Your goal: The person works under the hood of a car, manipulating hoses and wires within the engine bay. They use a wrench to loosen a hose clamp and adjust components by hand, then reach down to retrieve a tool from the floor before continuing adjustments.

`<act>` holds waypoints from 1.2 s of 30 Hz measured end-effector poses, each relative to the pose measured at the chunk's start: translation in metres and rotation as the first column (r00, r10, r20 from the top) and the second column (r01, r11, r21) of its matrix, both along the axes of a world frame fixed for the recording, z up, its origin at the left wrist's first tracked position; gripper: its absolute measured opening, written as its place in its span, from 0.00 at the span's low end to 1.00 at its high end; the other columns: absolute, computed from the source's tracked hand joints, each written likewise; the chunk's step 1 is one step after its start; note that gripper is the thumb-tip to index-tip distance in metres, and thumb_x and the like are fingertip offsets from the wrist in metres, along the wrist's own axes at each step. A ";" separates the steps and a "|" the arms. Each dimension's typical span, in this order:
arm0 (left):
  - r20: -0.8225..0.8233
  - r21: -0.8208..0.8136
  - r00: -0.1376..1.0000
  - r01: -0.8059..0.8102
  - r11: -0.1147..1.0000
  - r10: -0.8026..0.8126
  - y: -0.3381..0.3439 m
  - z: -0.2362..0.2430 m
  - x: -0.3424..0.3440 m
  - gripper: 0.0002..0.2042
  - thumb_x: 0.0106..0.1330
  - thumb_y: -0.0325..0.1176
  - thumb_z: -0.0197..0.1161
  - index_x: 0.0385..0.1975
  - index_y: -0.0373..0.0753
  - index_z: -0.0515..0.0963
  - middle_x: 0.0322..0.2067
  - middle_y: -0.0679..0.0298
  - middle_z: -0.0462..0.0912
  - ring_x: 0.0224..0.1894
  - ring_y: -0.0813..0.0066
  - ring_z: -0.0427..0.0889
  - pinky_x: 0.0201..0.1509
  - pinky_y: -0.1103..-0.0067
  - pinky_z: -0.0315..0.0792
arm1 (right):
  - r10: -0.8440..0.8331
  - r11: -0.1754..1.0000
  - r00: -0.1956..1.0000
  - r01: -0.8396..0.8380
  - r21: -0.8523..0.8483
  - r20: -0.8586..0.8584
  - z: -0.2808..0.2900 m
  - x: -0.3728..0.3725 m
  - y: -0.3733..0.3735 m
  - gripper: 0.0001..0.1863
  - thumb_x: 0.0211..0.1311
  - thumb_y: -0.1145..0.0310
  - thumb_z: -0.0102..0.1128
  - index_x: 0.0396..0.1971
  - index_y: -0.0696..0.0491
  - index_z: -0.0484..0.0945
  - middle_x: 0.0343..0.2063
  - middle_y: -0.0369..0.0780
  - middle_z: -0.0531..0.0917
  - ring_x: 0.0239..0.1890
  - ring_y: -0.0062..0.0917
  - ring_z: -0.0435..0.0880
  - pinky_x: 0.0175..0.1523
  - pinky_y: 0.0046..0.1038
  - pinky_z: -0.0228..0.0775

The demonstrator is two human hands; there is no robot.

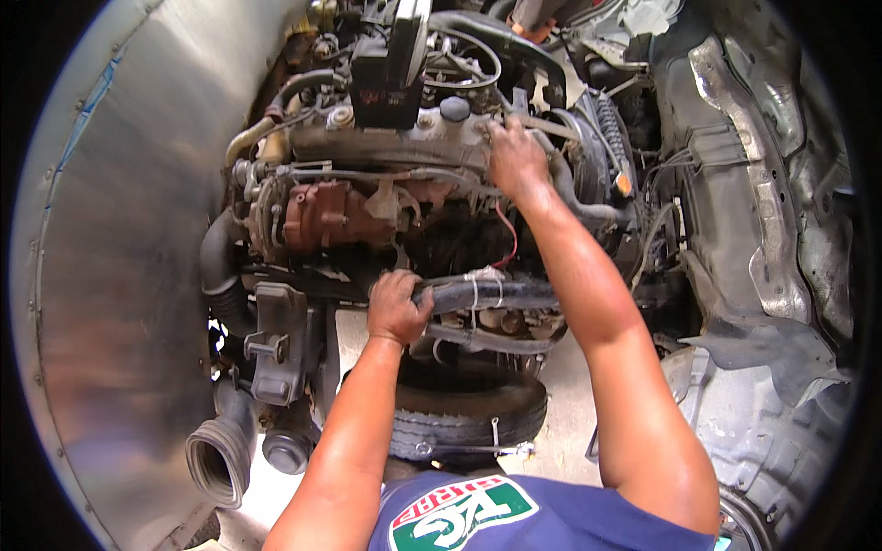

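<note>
Before me is an engine with a long grey valve cover. At the cover's right end my right hand has its fingers closed and pointing down; what they grip, if anything, is hidden. Lower and to the left, my left hand curls over the left end of a thick black tube, thumb on its near side. A thin red wire hangs between the hands. Left of it is a rust-brown metal housing. A dark round cap sits on the valve cover, left of my right hand.
An open black box stands on the engine. A large metal panel rises at left, and grey bodywork lines the right. Below the tube lies a tyre with a thin metal rod beside it. A ribbed duct opens at lower left.
</note>
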State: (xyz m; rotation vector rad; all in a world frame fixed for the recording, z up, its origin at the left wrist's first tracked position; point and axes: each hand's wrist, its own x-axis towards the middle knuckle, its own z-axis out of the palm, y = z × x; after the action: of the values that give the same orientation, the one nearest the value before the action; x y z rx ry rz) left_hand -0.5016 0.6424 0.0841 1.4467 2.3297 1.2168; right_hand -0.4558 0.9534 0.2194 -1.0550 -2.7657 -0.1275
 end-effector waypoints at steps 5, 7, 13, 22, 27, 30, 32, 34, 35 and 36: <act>0.001 0.000 1.000 -0.004 1.000 0.004 -0.001 -0.005 -0.001 0.15 0.62 0.43 0.70 0.40 0.39 0.87 0.43 0.57 0.87 0.49 0.49 0.83 0.56 0.58 0.76 | -0.059 0.998 0.987 0.059 0.006 0.148 -0.024 -0.023 0.025 0.20 0.72 0.61 0.67 0.61 0.47 0.83 0.58 0.49 0.82 0.56 0.48 0.88 0.60 0.48 0.82; -0.002 -0.007 1.000 -0.003 1.000 0.002 -0.002 -0.006 -0.001 0.14 0.62 0.43 0.70 0.40 0.39 0.87 0.44 0.58 0.87 0.50 0.51 0.84 0.56 0.59 0.76 | 0.006 0.998 0.995 -0.013 0.065 0.097 -0.030 -0.019 0.027 0.18 0.73 0.61 0.67 0.60 0.44 0.85 0.56 0.45 0.83 0.53 0.46 0.89 0.57 0.48 0.84; -0.022 0.006 1.000 0.008 1.000 -0.007 0.001 -0.007 -0.001 0.15 0.61 0.43 0.71 0.40 0.39 0.86 0.44 0.59 0.87 0.50 0.51 0.84 0.57 0.59 0.76 | 0.174 0.980 0.963 -0.148 0.137 -0.204 -0.022 -0.006 0.014 0.16 0.73 0.65 0.67 0.58 0.47 0.85 0.55 0.46 0.83 0.52 0.47 0.89 0.57 0.45 0.83; -0.026 -0.020 0.999 0.026 0.999 -0.027 0.001 -0.012 -0.001 0.13 0.61 0.41 0.71 0.39 0.39 0.86 0.44 0.58 0.87 0.50 0.50 0.84 0.57 0.58 0.76 | -0.841 0.432 0.094 -0.476 -0.766 -0.533 -0.011 0.136 -0.094 0.14 0.83 0.70 0.56 0.57 0.64 0.76 0.48 0.47 0.88 0.47 0.31 0.92 0.51 0.30 0.89; -0.039 -0.014 0.999 0.037 0.999 -0.038 0.002 -0.012 -0.001 0.13 0.62 0.41 0.70 0.40 0.38 0.86 0.45 0.57 0.87 0.50 0.50 0.84 0.58 0.58 0.77 | -0.889 0.365 0.243 -0.133 -0.922 -0.387 -0.094 0.163 -0.070 0.15 0.77 0.77 0.56 0.56 0.70 0.79 0.47 0.50 0.88 0.44 0.34 0.92 0.49 0.30 0.87; -0.050 -0.018 0.998 0.037 0.999 -0.037 0.001 -0.013 0.000 0.14 0.62 0.41 0.69 0.40 0.38 0.86 0.45 0.57 0.87 0.50 0.49 0.84 0.57 0.58 0.76 | -0.802 0.433 0.539 0.229 -0.872 -0.257 -0.148 0.152 -0.025 0.16 0.68 0.75 0.61 0.51 0.68 0.86 0.44 0.52 0.91 0.44 0.38 0.92 0.50 0.37 0.85; -0.066 -0.022 0.997 0.037 0.999 -0.038 0.002 -0.013 0.000 0.14 0.63 0.41 0.69 0.41 0.38 0.85 0.45 0.57 0.87 0.50 0.49 0.84 0.57 0.58 0.76 | -0.805 0.472 0.569 0.445 -0.761 -0.166 -0.186 0.133 -0.003 0.17 0.61 0.74 0.63 0.47 0.65 0.89 0.44 0.56 0.91 0.49 0.47 0.92 0.55 0.43 0.83; -0.067 -0.032 0.996 0.050 0.998 -0.052 0.003 -0.013 -0.001 0.14 0.63 0.41 0.69 0.41 0.38 0.85 0.45 0.57 0.87 0.49 0.49 0.84 0.57 0.58 0.76 | -0.824 0.492 0.529 0.490 -0.720 -0.203 -0.220 0.125 0.012 0.14 0.58 0.74 0.65 0.40 0.65 0.90 0.41 0.59 0.91 0.51 0.52 0.92 0.56 0.46 0.82; -0.066 -0.046 0.996 0.051 0.998 -0.054 0.003 -0.013 -0.001 0.14 0.63 0.41 0.69 0.41 0.38 0.85 0.45 0.56 0.87 0.49 0.49 0.83 0.57 0.58 0.76 | -0.837 0.476 0.507 0.494 -0.727 -0.205 -0.233 0.127 0.020 0.13 0.58 0.73 0.65 0.39 0.65 0.90 0.41 0.58 0.91 0.50 0.51 0.92 0.55 0.46 0.82; -0.062 -0.044 0.997 0.053 0.998 -0.055 0.003 -0.012 -0.001 0.13 0.63 0.40 0.68 0.40 0.38 0.85 0.45 0.56 0.87 0.49 0.49 0.83 0.56 0.57 0.76 | -0.855 0.443 0.486 0.501 -0.744 -0.182 -0.245 0.128 0.031 0.12 0.58 0.73 0.66 0.38 0.64 0.90 0.41 0.58 0.91 0.50 0.50 0.92 0.55 0.46 0.81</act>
State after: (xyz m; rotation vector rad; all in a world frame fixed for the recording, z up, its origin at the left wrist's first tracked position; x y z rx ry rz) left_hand -0.5026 0.6454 0.0722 1.5457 2.3255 1.1168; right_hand -0.3280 0.9841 -0.0253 -2.0040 -1.6319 0.8971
